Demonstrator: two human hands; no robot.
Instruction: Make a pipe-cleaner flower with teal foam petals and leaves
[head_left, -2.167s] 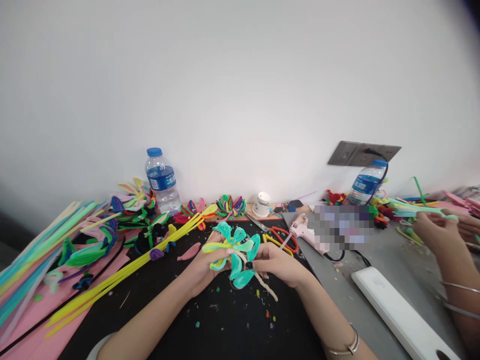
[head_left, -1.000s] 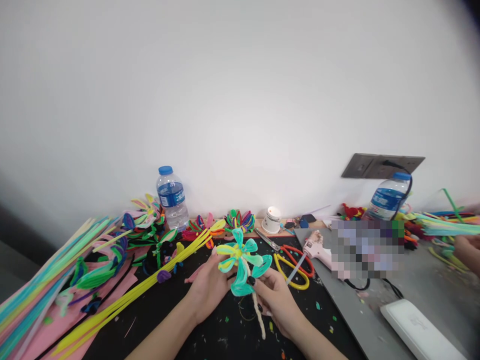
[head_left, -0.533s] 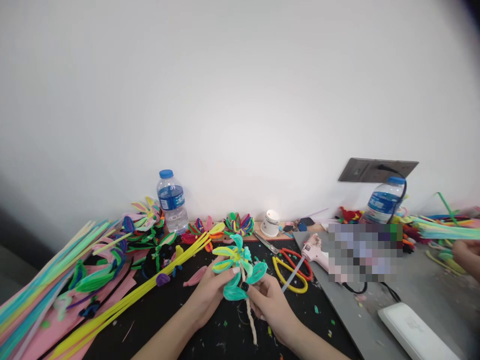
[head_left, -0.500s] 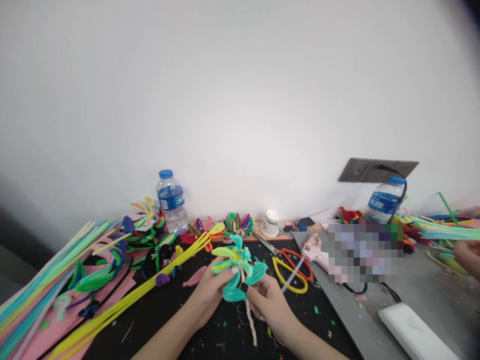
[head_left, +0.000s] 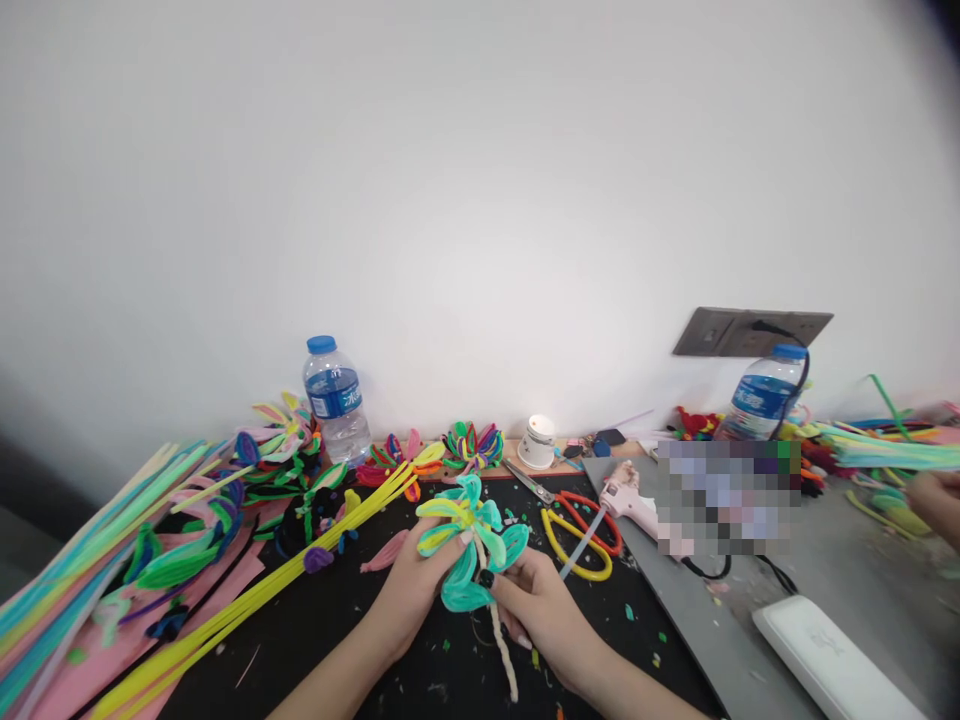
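Between my hands is a pipe-cleaner flower [head_left: 469, 515] with yellow and turquoise petals and a pale twisted stem [head_left: 501, 650]. My left hand [head_left: 420, 575] is closed on it just under the bloom, its thumb at the top of the stem. Lower down, my right hand [head_left: 529, 600] pinches the stem by the turquoise leaves [head_left: 466, 590], and a dark thumbnail shows. Some of my fingers are hidden behind the flower. Right of my hands lie scissors [head_left: 581, 535] with red and yellow handles and a pink glue gun [head_left: 634, 505] with a clear glue stick.
Yellow pipe cleaners [head_left: 262, 590] lie at the left beside finished flowers [head_left: 472, 445]. Water bottles [head_left: 334, 400] and a paper cup [head_left: 537, 442] stand along the wall. A white case [head_left: 825, 650] is on the grey board. Another person's hand [head_left: 937, 500] is at the right edge.
The view has shifted slightly, so most things sit a little further left and up. The flower appears tilted slightly differently; both hands keep their hold on it.
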